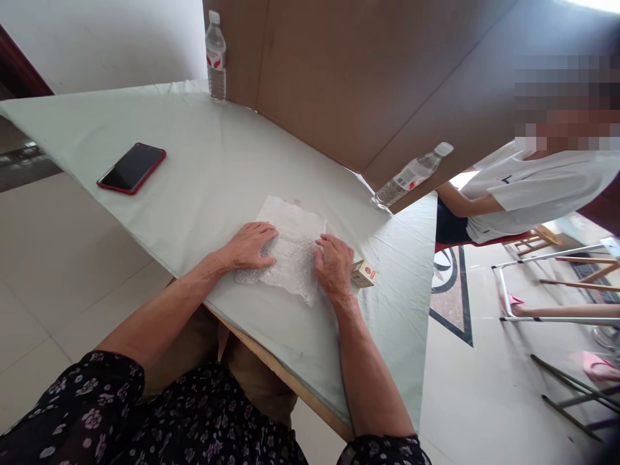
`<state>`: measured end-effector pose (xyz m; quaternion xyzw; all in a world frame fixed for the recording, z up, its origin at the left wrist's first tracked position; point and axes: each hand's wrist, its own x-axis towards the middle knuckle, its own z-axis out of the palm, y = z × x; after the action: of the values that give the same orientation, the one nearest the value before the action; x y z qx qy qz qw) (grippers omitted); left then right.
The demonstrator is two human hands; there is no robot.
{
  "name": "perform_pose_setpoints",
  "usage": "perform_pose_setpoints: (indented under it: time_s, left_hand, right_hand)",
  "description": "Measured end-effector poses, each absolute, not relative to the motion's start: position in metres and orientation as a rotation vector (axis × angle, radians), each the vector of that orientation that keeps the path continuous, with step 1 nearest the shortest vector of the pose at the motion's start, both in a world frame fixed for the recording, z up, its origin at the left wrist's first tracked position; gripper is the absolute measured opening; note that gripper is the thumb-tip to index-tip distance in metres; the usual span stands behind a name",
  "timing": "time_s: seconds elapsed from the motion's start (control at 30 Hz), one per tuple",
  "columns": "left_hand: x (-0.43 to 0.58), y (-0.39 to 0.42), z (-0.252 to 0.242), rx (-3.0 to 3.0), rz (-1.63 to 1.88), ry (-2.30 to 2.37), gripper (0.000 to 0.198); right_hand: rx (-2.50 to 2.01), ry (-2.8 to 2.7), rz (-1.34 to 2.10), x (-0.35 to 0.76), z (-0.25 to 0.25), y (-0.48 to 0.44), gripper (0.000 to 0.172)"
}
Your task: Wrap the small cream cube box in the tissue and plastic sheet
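A sheet of clear bubble wrap [293,248] lies spread on the cloth in front of me, its lower edge ragged. My left hand [250,246] rests on its left side, thumb apart from the fingers. On the right edge of the wrap lies my right hand [334,263], its fingers loosely bent and nothing seen gripped in them. A small cream box [364,274] with a red mark stands just to the right of that hand, close beside it.
The table wears a pale green cloth [194,161]. A red-cased phone [132,168] lies at the left. Along a brown cardboard partition [339,77] stand a water bottle [216,58] and another bottle [411,175]. A person in a white shirt [542,184] sits at the right.
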<state>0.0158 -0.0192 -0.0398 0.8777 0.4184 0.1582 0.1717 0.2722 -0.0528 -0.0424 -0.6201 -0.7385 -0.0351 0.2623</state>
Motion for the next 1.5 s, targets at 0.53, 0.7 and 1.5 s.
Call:
perform_pose_setpoints:
  time_s: [0.53, 0.7, 1.5]
  left_hand:
    - [0.018, -0.011, -0.050, 2.339, 0.758, 1.247, 0.042]
    - [0.017, -0.010, -0.051, 2.389, 0.718, 1.265, 0.040]
    - [0.018, -0.012, -0.048, 2.471, 0.649, 1.278, 0.037]
  right_hand:
    - [-1.882, -1.769, 0.305, 0.325, 0.013, -0.090, 0.048]
    - [-1.434, -1.667, 0.645, 0.255, -0.002, -0.068, 0.045]
    - [-1.373, -1.815, 0.771, 0.240, -0.046, -0.055, 0.052]
